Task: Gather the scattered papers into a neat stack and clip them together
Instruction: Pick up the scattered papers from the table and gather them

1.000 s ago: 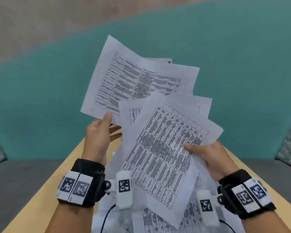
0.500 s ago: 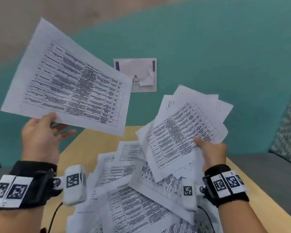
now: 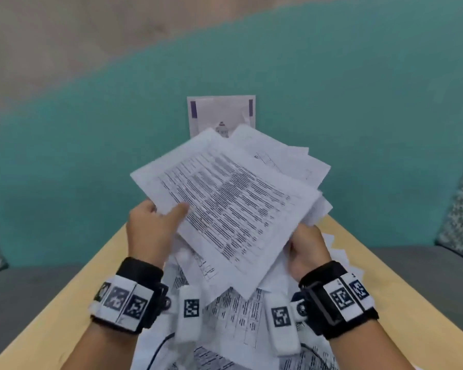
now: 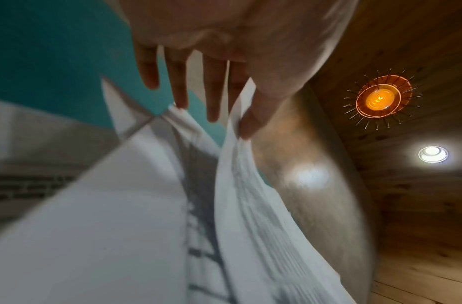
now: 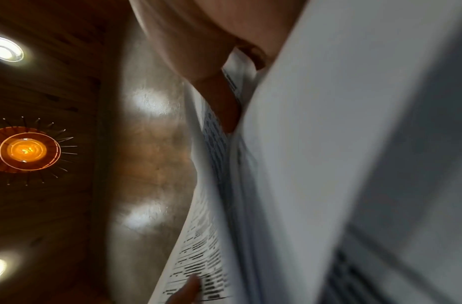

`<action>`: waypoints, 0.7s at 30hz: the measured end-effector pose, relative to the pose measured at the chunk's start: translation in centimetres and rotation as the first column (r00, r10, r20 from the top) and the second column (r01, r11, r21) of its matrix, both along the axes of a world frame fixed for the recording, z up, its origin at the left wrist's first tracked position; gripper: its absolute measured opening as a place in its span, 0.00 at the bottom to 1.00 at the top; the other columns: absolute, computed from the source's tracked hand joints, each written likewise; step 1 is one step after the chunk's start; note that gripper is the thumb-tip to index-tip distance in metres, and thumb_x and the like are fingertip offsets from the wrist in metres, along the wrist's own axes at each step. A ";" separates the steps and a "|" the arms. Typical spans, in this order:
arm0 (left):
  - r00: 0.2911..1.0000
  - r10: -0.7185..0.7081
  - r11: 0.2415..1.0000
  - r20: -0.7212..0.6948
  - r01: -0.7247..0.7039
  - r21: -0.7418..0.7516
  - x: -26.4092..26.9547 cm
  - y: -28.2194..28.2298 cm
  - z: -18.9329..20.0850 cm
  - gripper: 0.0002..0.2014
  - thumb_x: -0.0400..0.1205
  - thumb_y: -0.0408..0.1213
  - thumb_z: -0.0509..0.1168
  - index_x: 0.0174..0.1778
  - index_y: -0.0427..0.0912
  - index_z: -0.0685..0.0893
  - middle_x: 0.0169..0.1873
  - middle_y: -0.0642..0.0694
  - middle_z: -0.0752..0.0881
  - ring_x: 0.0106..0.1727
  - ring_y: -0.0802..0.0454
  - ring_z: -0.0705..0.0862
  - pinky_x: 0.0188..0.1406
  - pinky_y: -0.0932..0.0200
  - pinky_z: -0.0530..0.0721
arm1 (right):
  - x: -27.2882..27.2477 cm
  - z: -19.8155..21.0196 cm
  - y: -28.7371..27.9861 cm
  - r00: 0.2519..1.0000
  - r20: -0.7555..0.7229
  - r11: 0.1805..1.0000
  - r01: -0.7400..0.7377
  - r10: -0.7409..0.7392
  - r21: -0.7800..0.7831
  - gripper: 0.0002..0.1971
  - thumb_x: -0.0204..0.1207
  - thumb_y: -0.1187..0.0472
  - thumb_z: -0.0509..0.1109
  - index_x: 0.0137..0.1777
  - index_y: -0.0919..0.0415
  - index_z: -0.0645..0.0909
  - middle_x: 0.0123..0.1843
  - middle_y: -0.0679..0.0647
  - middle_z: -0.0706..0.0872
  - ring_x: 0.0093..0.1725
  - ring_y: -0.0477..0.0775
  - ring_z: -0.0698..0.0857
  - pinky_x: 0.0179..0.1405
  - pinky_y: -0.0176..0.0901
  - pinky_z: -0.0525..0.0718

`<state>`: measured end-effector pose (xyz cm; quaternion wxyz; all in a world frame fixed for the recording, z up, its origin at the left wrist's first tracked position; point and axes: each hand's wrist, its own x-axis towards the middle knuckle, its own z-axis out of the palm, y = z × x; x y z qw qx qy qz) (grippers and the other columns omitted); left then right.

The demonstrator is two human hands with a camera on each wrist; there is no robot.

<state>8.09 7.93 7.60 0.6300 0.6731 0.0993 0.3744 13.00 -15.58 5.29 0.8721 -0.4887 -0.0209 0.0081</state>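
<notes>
My left hand (image 3: 151, 231) and right hand (image 3: 309, 252) pinch the fanned bundle of white printed sheets (image 3: 233, 204), fingers clamped; I'd probably tap edges square on the tan wooden counter (image 3: 385, 276).

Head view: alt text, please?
Both hands hold an uneven sheaf of printed papers above a wooden table, the left hand thumb on top, the right hand underneath. More sheets lie scattered below.
</notes>
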 end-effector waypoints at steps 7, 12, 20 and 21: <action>0.976 -0.124 0.951 -0.181 0.064 -0.302 0.3 0.8 -0.2 0.46 0.62 0.29 0.88 0.71 0.45 0.68 0.61 0.45 0.79 0.58 0.45 0.81 0.57 0.47 0.83 | -0.8 -0.8 0.2 0.973 0.137 0.959 -0.211 0.187 0.191 0.15 0.86 0.59 0.59 0.65 0.63 0.82 0.56 0.60 0.91 0.53 0.61 0.90 0.48 0.58 0.92; 0.883 -0.457 0.707 -0.106 0.289 -0.645 0.3 1.9 0.0 0.54 0.53 0.22 0.85 0.80 0.29 0.74 0.60 0.27 0.90 0.48 0.33 0.95 0.44 0.37 0.94 | -1.1 -0.8 -0.1 0.970 0.164 0.967 -0.205 0.180 0.152 0.15 0.80 0.56 0.62 0.60 0.61 0.84 0.55 0.59 0.90 0.51 0.59 0.90 0.45 0.54 0.92; 0.978 -0.206 0.788 0.018 0.176 -0.590 0.2 1.8 0.4 0.20 0.73 0.19 0.76 0.61 0.35 0.89 0.53 0.38 0.95 0.46 0.40 0.96 0.47 0.39 0.94 | -1.6 1.8 -0.4 0.974 0.171 0.958 -0.184 0.149 0.218 0.43 0.79 0.24 0.49 0.74 0.57 0.82 0.68 0.56 0.89 0.71 0.55 0.85 0.73 0.53 0.77; 0.983 -0.180 0.796 0.044 0.172 -0.580 0.1 1.7 0.5 0.20 0.73 0.19 0.77 0.60 0.37 0.89 0.52 0.39 0.95 0.47 0.41 0.96 0.45 0.44 0.94 | -1.7 1.8 -0.4 0.965 0.188 0.956 -0.219 0.184 0.193 0.43 0.79 0.24 0.50 0.75 0.57 0.81 0.69 0.55 0.88 0.71 0.53 0.85 0.73 0.52 0.76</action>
